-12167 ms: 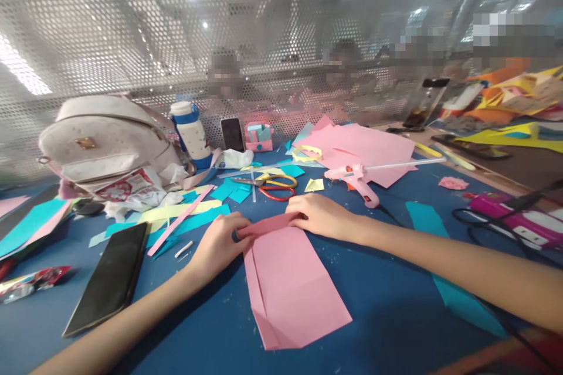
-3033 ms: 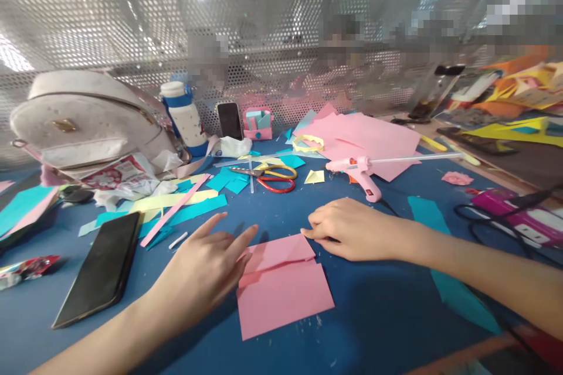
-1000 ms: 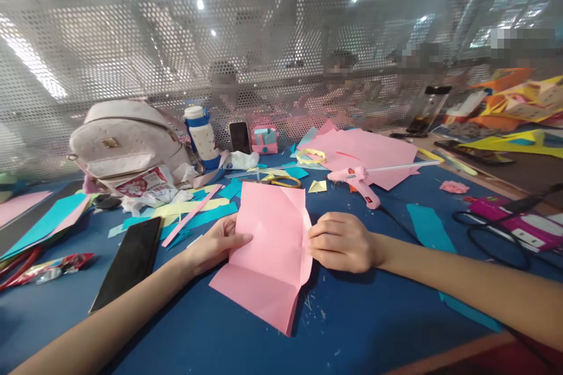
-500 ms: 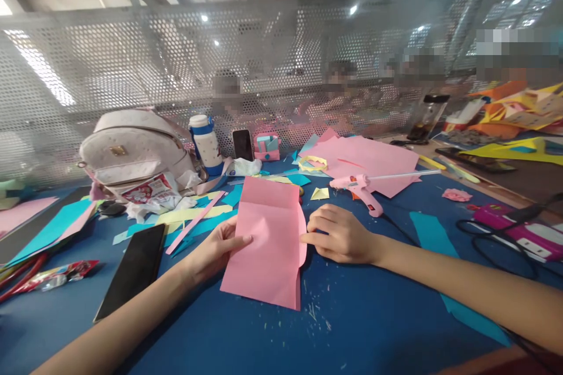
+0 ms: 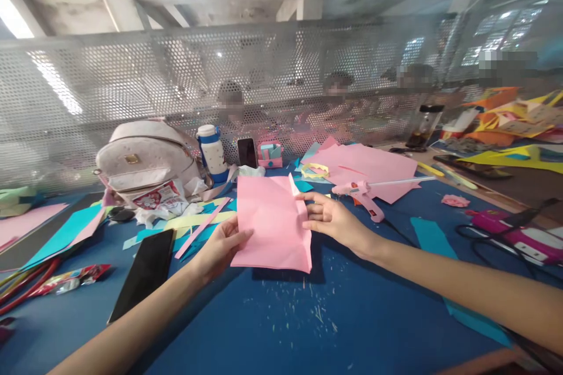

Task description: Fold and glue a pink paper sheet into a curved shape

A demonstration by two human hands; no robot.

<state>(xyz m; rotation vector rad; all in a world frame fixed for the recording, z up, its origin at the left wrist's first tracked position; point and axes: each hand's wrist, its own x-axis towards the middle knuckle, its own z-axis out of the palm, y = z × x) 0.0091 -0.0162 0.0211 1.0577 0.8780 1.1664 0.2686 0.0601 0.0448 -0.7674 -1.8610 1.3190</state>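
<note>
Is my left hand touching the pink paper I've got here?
Touching: the head view shows the left hand on the pink paper, thumb lying across its front.

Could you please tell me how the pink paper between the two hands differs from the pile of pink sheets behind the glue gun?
The pink paper is held by the left hand, with the right hand at its edge, while the pile of pink sheets lies on the table, touched by neither.
The pink paper is bent along its right side; the pile's top sheet looks mostly flat.
Both are pink.
</note>
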